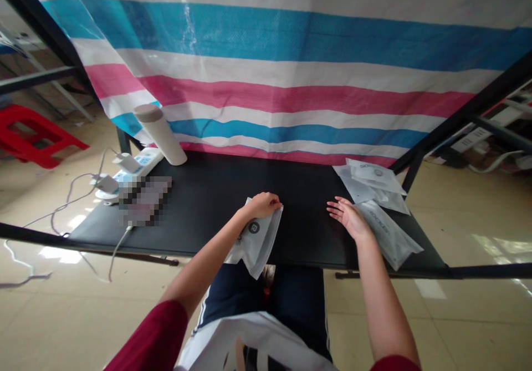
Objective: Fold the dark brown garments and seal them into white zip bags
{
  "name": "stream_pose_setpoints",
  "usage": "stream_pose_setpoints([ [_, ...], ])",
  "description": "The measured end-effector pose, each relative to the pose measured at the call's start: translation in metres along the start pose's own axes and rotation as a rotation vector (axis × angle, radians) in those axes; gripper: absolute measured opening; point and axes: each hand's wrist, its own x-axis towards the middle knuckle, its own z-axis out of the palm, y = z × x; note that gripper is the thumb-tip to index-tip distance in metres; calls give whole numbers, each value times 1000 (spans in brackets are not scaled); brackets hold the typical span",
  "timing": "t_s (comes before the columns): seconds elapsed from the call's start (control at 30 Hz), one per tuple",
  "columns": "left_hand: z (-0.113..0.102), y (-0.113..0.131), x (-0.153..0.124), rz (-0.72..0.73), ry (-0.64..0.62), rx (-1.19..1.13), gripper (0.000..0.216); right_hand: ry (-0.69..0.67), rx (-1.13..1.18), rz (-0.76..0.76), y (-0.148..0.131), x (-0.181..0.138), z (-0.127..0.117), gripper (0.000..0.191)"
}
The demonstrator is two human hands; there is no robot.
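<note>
My left hand is closed on the upper edge of a frosted plastic sock bag with a round dark logo. The bag hangs tilted over the front edge of the black table; my forearm covers part of it. My right hand is open, palm turned inward and fingers apart, with nothing in it. Just right of that hand lies a similar bag with "SOCKES"-like lettering. Behind it, several more frosted bags overlap in a loose pile.
A white bottle with a grey lid stands at the back left. Beside it are a power strip with plugged-in chargers and a blurred-out phone-like object on a cable. A striped plastic sheet hangs behind the table. A red stool stands left.
</note>
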Motion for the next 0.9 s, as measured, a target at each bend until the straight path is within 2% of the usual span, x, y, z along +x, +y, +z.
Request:
stream_pose_setpoints([
  [0.07,0,1,3,-41,58,19,30,49,-27,-29,3,-1,6,29],
  [0.17,-1,4,4,-82,119,37,32,42,-94,-47,11,-3,34,25],
  [0.23,-1,6,3,-100,142,41,32,-36,-147,-34,18,-5,63,26],
  [0.37,-1,10,-1,-122,163,43,30,-290,-264,16,37,-7,125,39],
  [0.5,-1,10,-4,-147,184,49,27,-320,-372,-97,51,-1,169,47],
  [0.6,-5,7,-4,-180,214,53,26,-294,-417,-192,53,6,184,47],
  [0.7,-12,3,0,-219,250,53,27,-271,-442,-223,51,2,188,44],
  [0.8,-21,-2,9,-256,287,62,30,-231,-481,-264,58,-23,186,43],
  [0.9,-28,-4,19,-265,296,76,31,-257,-472,-129,74,-63,181,43],
])
